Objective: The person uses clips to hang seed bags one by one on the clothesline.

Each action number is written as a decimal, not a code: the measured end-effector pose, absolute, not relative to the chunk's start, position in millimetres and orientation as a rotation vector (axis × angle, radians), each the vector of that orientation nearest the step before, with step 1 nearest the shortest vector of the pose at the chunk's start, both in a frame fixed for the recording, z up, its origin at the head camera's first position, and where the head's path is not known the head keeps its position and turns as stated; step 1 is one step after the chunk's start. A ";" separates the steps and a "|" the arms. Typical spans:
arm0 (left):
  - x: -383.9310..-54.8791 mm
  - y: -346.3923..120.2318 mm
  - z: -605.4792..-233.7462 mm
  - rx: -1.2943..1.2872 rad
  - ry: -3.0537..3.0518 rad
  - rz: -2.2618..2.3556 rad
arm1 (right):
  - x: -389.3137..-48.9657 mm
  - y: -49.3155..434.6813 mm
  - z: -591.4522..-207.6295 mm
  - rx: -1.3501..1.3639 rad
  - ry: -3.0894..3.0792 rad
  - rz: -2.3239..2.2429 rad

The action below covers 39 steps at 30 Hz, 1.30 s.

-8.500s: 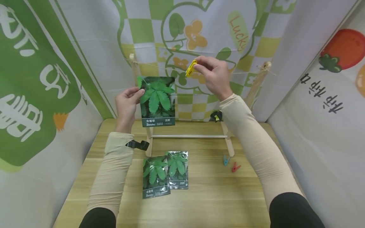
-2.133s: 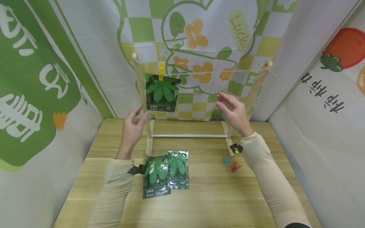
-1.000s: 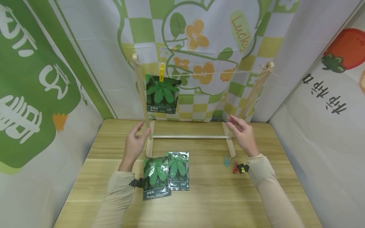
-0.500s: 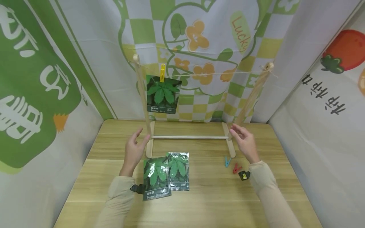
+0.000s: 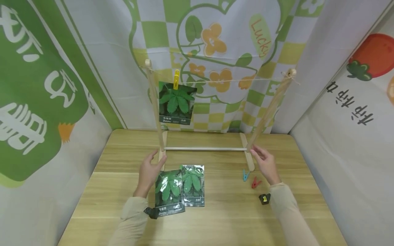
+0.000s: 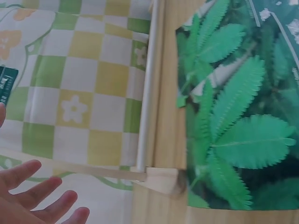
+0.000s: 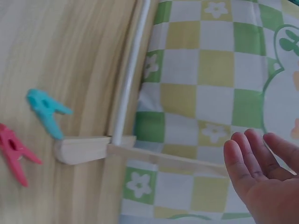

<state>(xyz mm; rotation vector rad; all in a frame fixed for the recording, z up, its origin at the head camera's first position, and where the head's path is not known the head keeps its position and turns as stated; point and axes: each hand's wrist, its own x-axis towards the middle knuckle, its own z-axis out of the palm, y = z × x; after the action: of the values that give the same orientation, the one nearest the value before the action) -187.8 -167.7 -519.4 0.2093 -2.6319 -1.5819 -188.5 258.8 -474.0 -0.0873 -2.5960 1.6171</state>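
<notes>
Left hand (image 5: 149, 175) nearer left edge of tabletop (image 5: 224, 218), fingers spread, thumb inward; right hand (image 5: 267, 166) nearer right edge, fingers close together, slightly bent; forearms (image 5: 290, 213) in pale sleeves (image 5: 134, 213), both angled inward toward far edge

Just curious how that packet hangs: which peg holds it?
The yellow peg, up on the string; the blue peg and red peg lie on the table.

There are three packets (image 5: 167, 191), three clothespins (image 5: 176, 80), one rack (image 5: 269, 109)
</notes>
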 end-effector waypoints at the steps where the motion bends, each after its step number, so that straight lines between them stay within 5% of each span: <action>1: -187.2 -167.6 -522.0 0.213 -2.635 -1.578 | -188.0 260.3 -476.7 -0.103 -2.607 1.611; 39: -161.7 -155.1 -578.0 0.430 -3.025 -1.104 | -152.5 282.7 -556.2 -0.641 -3.069 1.248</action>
<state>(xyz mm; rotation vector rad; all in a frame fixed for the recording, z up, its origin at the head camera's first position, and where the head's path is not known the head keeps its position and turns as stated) -161.7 -155.1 -578.0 0.4303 -3.0250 -1.1041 -152.5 282.7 -556.2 -0.6406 -3.0691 1.2480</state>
